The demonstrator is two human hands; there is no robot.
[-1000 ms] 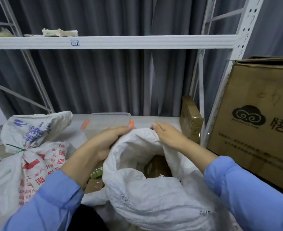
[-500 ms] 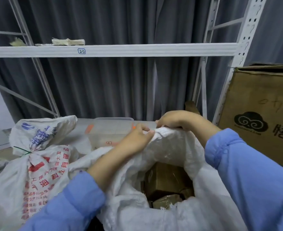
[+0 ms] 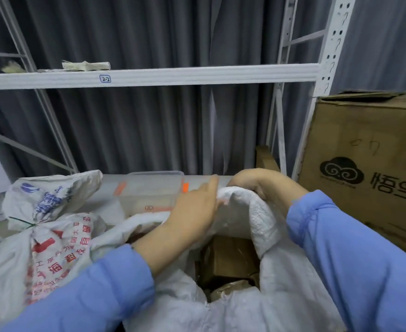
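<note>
1. sack [image 3: 266, 219] in the middle: plain white weave
2. tied sack [image 3: 53, 240] lower left: whitish, red and blue print
3. box [image 3: 364, 144] on the right: brown, black cloud logo
4. sleeves [image 3: 364, 259]: light blue

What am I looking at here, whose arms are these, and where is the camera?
No machine here: a person's two bare hands, filmed by a camera worn on the head, looking forward and down. The left hand and right hand both grip the rolled rim of an open white sack holding brown packages. On the shelf beside it sit a tied printed sack and a clear plastic box; a cardboard carton stands at the right.
</note>
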